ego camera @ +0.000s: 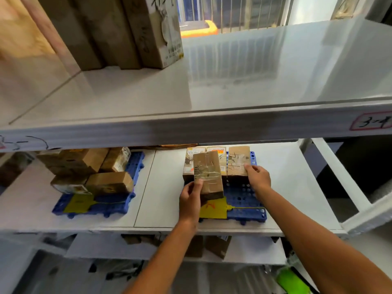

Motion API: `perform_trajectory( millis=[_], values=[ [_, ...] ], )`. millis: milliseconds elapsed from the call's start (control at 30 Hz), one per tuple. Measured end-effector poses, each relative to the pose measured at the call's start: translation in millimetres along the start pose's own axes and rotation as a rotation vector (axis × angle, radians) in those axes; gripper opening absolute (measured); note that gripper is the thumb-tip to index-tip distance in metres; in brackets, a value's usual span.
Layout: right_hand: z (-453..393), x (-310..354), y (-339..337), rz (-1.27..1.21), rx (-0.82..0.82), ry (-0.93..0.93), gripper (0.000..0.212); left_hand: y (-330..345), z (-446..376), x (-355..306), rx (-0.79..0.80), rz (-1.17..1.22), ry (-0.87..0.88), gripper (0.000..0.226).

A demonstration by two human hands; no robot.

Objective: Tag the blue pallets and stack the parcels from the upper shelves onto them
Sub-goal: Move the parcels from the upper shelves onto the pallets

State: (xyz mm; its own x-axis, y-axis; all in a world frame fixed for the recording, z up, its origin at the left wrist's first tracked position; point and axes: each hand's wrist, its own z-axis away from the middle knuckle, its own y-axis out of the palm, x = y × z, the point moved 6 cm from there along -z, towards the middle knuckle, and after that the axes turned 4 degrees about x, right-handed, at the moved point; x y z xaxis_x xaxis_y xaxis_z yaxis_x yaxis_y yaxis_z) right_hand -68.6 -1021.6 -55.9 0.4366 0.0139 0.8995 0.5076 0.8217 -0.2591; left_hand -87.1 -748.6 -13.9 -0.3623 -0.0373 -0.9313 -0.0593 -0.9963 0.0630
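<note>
On the lower shelf lies a blue pallet (pixel 244 198) with a yellow tag (pixel 213 209) on its front. My left hand (pixel 189 200) grips a taped brown parcel (pixel 209 172) just above the pallet's front left. My right hand (pixel 257 176) holds the near edge of another brown parcel (pixel 237 161) standing at the pallet's back right. More parcels (pixel 191 160) stand behind it. To the left, a second blue pallet (pixel 118 203) with a yellow tag (pixel 77 203) carries several stacked parcels (pixel 108 183).
The upper shelf (pixel 233 81) holds several tall brown boxes (pixel 131 30) at the back left. A label reading 3-4 (pixel 372 122) sits on its front rail. More boxes (pixel 218 245) lie on the shelf below. A green object (pixel 291 281) shows at the bottom right.
</note>
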Motion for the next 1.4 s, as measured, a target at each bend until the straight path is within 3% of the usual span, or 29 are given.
perform_trajectory(
  millis=[233,367,467,567,667,800,900,1000,1200,1400],
  values=[
    [-10,-1,1,0.168,0.027,-0.035,0.038,-9,-11,1,-0.033,-0.015,0.041,0.03],
    [-1,7,-8,0.208,-0.163,-0.087,0.039,-13,-22,-4,-0.045,-0.021,0.057,0.022],
    [17,30,-1,0.18,-0.246,-0.307,0.027,-19,-37,-19,-0.072,-0.022,0.097,0.024],
    [37,50,28,0.182,-0.085,-0.503,0.02,-28,-59,-38,-0.125,-0.063,0.158,0.036],
    [56,53,52,0.176,0.039,-0.586,0.022,-33,-86,-50,-0.157,-0.169,0.156,0.03],
    [68,34,65,0.148,0.123,-0.56,0.024,-25,-112,-50,-0.134,-0.353,0.166,0.033],
    [74,16,63,0.163,0.16,-0.553,0.026,-25,-119,-46,-0.189,-0.458,0.146,0.045],
    [75,5,52,0.175,0.16,-0.544,0.024,-26,-117,-45,-0.246,-0.579,0.172,0.041],
    [71,8,37,0.157,0.134,-0.515,0.022,-37,-110,-47,-0.343,-0.584,0.164,0.04],
    [78,31,56,0.2,0.225,-0.487,0.036,-40,-87,-69,-0.298,-0.607,0.284,0.042]
  ],
)
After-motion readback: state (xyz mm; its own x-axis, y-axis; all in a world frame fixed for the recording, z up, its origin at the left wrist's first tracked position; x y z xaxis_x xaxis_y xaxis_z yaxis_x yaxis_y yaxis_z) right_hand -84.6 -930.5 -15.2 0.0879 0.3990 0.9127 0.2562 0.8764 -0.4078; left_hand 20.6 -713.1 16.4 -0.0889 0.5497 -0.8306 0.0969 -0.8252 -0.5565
